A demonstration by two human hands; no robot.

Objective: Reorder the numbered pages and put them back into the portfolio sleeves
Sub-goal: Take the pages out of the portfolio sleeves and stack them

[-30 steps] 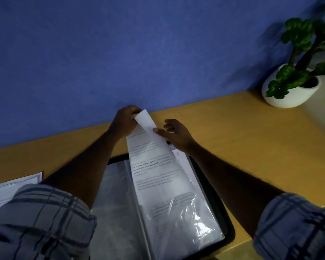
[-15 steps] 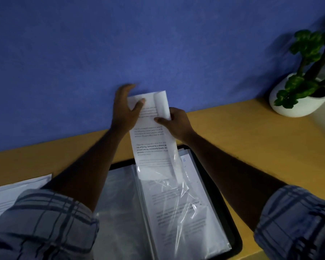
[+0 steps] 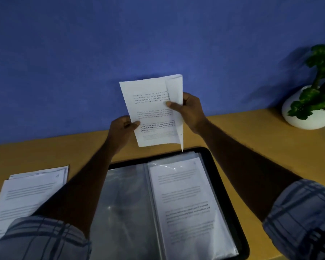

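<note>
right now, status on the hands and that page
Left hand pinches the page at its left edge, right hand at its curled right edge. Page held up clear of the open portfolio, in no sleeve. Nothing in the way.

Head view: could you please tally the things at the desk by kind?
hands: 2, the left hand and the right hand
held page: 1
stack of loose pages: 1
portfolio: 1
potted plant: 1
Total: 6
</note>
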